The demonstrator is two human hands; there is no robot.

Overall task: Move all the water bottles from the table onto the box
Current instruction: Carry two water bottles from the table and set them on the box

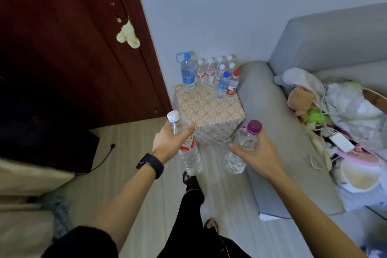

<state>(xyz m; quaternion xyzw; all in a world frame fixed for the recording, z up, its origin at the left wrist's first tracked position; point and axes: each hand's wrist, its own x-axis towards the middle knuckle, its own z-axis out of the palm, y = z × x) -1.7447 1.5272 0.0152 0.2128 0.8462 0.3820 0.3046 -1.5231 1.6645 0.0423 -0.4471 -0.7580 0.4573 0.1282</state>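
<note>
My left hand (pixel 167 140) grips a clear bottle with a white cap and red label (pixel 188 151), held tilted just short of the box's near left corner. My right hand (pixel 257 153) grips a clear bottle with a purple cap (pixel 243 144), beside the box's near right corner. The patterned box (pixel 209 111) stands on the floor between the door and the sofa. Along its far edge stand several bottles: a large one with a blue handle cap (pixel 187 73), several white-capped ones (pixel 209 71), a small blue-capped one (pixel 223 85) and a red-capped one (pixel 233 82).
A dark red door (pixel 73 48) is to the left of the box, and a grey sofa (pixel 272 115) piled with clothes, a soft toy and cables (pixel 335 115) is to the right. My legs and feet (pixel 194 195) are on the pale wood floor below the hands.
</note>
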